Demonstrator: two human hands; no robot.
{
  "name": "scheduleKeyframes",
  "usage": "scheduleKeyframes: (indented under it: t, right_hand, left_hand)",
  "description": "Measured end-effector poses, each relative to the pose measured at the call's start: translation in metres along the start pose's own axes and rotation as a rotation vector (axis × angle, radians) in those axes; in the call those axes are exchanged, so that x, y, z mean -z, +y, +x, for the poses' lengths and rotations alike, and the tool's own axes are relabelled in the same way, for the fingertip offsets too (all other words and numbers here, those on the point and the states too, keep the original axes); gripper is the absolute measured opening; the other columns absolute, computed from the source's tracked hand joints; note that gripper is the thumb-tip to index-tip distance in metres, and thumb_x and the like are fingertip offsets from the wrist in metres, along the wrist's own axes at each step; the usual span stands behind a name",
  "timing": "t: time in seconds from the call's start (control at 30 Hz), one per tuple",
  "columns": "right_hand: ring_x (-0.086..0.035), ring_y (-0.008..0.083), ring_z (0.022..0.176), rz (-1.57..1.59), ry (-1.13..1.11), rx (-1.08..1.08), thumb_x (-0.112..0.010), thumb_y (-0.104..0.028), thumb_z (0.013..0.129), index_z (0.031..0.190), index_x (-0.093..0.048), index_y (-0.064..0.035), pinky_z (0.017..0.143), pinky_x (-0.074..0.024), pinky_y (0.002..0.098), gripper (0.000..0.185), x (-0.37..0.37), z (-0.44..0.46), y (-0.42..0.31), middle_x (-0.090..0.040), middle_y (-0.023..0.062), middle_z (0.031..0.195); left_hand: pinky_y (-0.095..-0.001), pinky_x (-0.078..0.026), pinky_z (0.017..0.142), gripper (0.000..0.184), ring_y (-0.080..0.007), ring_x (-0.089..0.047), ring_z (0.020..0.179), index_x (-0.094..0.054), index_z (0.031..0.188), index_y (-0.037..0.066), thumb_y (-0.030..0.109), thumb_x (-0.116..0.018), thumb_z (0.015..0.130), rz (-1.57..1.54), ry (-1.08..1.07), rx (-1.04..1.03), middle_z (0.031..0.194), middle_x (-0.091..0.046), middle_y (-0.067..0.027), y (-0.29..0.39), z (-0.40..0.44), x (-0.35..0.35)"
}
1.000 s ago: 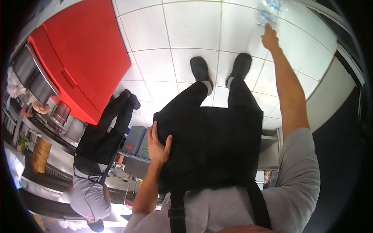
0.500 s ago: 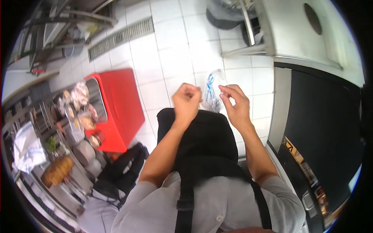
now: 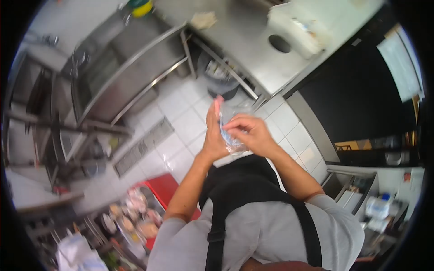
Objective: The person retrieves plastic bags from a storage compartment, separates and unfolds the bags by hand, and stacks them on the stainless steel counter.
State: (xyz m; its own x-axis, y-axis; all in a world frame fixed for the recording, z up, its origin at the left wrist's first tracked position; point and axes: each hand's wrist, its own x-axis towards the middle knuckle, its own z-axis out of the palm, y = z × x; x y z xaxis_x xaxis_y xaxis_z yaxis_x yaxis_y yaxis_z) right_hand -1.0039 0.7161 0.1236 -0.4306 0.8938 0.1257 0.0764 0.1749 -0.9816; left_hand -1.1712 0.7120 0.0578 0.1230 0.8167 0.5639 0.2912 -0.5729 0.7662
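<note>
A clear plastic bag (image 3: 236, 147) with blue print is between my two hands, in front of the black apron (image 3: 244, 180). My left hand (image 3: 214, 133) is upright along the bag's left side, its fingers extended and close together, the palm turned toward the bag. On the bag's right side my right hand (image 3: 253, 134) has its fingers bent and pinched on the plastic. Blur hides the fingertips' exact contact.
Below a steel counter (image 3: 244, 40) stands a grey bin (image 3: 221, 77). A steel sink (image 3: 101, 67) is at upper left, a floor drain (image 3: 143, 147) below it. Food packages (image 3: 135, 214) lie by the red unit (image 3: 165, 187). An open drawer (image 3: 352, 189) is at right.
The view has swung up toward the counter and sink. My hands, apart before, have closed around the bag, which was near the floor at first. The other person has left view.
</note>
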Motion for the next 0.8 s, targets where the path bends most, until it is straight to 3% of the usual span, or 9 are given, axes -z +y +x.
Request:
scheduleKeyframes:
  t: [0.07,0.13,0.2,0.27,0.4,0.5,0.6,0.7,0.8]
  right_hand:
    - [-0.064,0.0143,0.098,-0.025,0.059,0.019,-0.068,-0.001,0.093,0.112,-0.072,0.0007,0.089,-0.0500,0.0283,0.020,0.015,0.007,-0.013,-0.069,0.0064,0.105]
    - [-0.063,0.0127,0.101,-0.118,0.210,0.204,-0.067,0.000,0.094,0.120,-0.070,-0.0001,0.093,-0.0494,0.0263,0.026,0.056,0.021,-0.021,-0.068,0.0060,0.113]
    - [-0.057,0.0178,0.126,-0.101,0.604,0.190,-0.063,-0.014,0.101,0.134,-0.064,-0.0024,0.108,-0.0434,0.0334,0.035,0.121,0.029,-0.018,-0.068,0.0108,0.129]
    - [-0.056,0.0199,0.127,-0.156,0.817,0.209,-0.061,-0.020,0.103,0.135,-0.063,-0.0019,0.109,-0.0427,0.0347,0.037,0.132,0.061,0.044,-0.067,0.0128,0.130]
    - [-0.055,0.0242,0.131,-0.148,0.579,0.191,-0.056,-0.032,0.107,0.137,-0.061,-0.0008,0.112,-0.0412,0.0374,0.044,0.048,0.112,0.144,-0.066,0.0167,0.131]
    - [-0.066,0.0251,0.114,-0.067,0.335,-0.087,-0.061,-0.035,0.102,0.130,-0.066,-0.0024,0.099,-0.0499,0.0364,0.043,0.092,0.057,0.137,-0.070,0.0181,0.120]
    - [-0.071,0.0216,0.089,-0.049,0.077,-0.336,-0.065,-0.027,0.099,0.122,-0.070,-0.0015,0.083,-0.0546,0.0341,0.034,0.114,0.020,0.177,-0.075,0.0140,0.101]
    - [-0.071,0.0181,0.084,-0.033,0.179,-0.535,-0.068,-0.022,0.096,0.117,-0.071,-0.0004,0.080,-0.0548,0.0340,0.031,0.112,-0.016,0.230,-0.075,0.0136,0.094]
    - [-0.072,0.0207,0.076,-0.162,0.326,-0.653,-0.069,-0.022,0.094,0.115,-0.072,-0.0007,0.076,-0.0570,0.0359,0.030,0.115,-0.050,0.267,-0.075,0.0165,0.094]
  left_hand:
    - [-0.0462,-0.048,0.103,0.088,-0.0379,-0.058,0.123,-0.046,0.146,-0.001,0.018,-0.087,0.071,-0.152,-0.044,0.054,0.135,-0.059,-0.0243,-0.015,0.002,-0.014]
    - [-0.0385,-0.054,0.084,0.030,-0.0262,-0.066,0.094,-0.062,0.114,0.001,0.010,-0.068,0.086,-0.102,0.189,-0.122,0.098,-0.067,-0.0132,-0.034,0.039,0.002]
    - [-0.0335,-0.053,0.076,0.014,-0.0195,-0.063,0.087,-0.060,0.106,0.005,0.015,-0.055,0.099,-0.381,0.429,0.305,0.093,-0.064,-0.0073,-0.067,0.076,0.016]
    - [-0.0322,-0.052,0.072,0.015,-0.0182,-0.061,0.079,-0.057,0.098,0.007,0.018,-0.049,0.103,-0.578,0.507,0.593,0.086,-0.059,-0.0039,-0.098,0.099,-0.023]
    - [-0.0339,-0.054,0.070,0.021,-0.0210,-0.060,0.073,-0.057,0.095,0.007,0.022,-0.045,0.106,-0.947,0.650,1.073,0.089,-0.060,-0.0046,-0.116,0.100,-0.114]
    - [-0.0349,-0.055,0.070,0.023,-0.0222,-0.060,0.075,-0.058,0.101,0.007,0.026,-0.045,0.106,-0.444,0.580,1.160,0.096,-0.063,-0.0071,-0.280,0.032,-0.069]
    - [-0.0293,-0.053,0.061,0.023,-0.0143,-0.057,0.069,-0.063,0.117,0.011,0.025,-0.048,0.105,-0.591,0.841,1.578,0.088,-0.061,-0.0031,-0.311,0.025,-0.022]
    - [-0.0244,-0.042,0.044,0.026,-0.0144,-0.053,0.059,-0.064,0.120,0.014,0.029,-0.050,0.104,-0.342,0.725,1.629,0.085,-0.060,-0.0041,-0.340,0.052,-0.037]
    - [-0.0314,-0.045,0.048,0.033,-0.0157,-0.055,0.067,-0.063,0.126,0.014,0.034,-0.056,0.100,-0.206,0.375,1.406,0.090,-0.061,-0.0042,-0.399,0.089,-0.051]
